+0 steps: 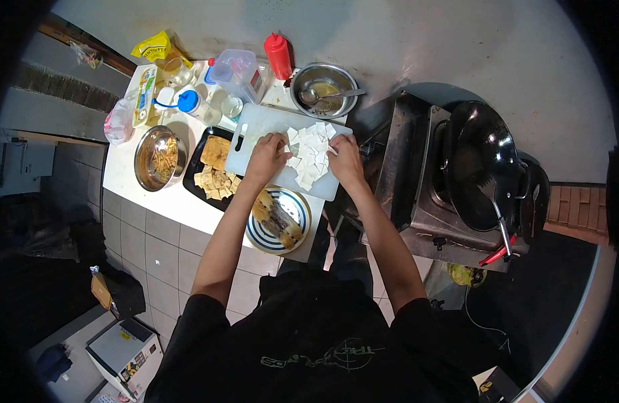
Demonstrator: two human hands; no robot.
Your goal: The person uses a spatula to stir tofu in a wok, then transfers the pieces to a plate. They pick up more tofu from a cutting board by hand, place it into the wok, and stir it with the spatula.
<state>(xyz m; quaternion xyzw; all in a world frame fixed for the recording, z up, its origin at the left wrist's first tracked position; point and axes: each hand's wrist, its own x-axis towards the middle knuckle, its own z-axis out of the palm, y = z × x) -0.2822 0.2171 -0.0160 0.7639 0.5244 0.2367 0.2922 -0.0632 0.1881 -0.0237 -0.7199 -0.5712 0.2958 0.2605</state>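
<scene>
A pale cutting board [256, 124] lies across the table, with many thin white square pieces [311, 156] heaped on it. My left hand [270, 158] rests at the left of the heap, fingers bent and drawn together; what they hold, if anything, is hidden. At the right edge, my right hand [346, 160] has its fingers closed at a white piece. Under my left forearm is a blue-ringed plate [303, 208] bearing a browned fish-like piece [277, 220]. Left of the board, a black tray [195, 161] holds golden fried slabs and cut squares [217, 183].
A steel bowl [140, 161] of brown strips stands at the left. Behind the board are a red squeeze bottle [278, 57], a clear plastic container [237, 67] and a steel bowl with a ladle [323, 91]. To the right, a black wok [481, 154] with a spatula [497, 208] sits on the stove.
</scene>
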